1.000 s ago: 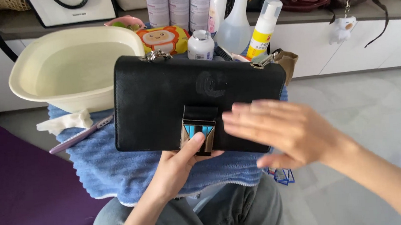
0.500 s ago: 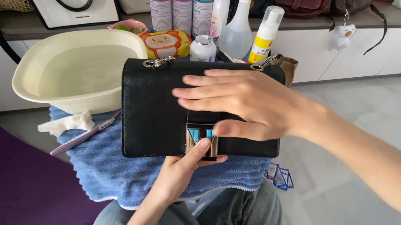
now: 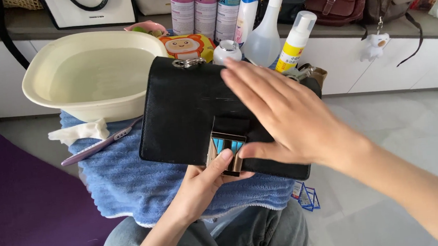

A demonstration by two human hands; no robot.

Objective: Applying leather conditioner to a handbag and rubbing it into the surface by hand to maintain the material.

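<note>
Black bag (image 3: 187,115) lies on the blue towel (image 3: 130,180), long axis running 10 to 4 o'clock. Left hand (image 3: 202,183) pinches its clasp (image 3: 225,149) at 6 o'clock; right hand (image 3: 285,113) rests open and flat, probably touching the flap.

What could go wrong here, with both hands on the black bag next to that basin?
1. The basin holds water and sits just beside the black bag; a nudge might slosh water onto it.
2. The right hand lies flat near the bottles behind; a sweep could tip them.
3. The left hand grips only the clasp edge, so the bag may slide off the blue towel.
</note>
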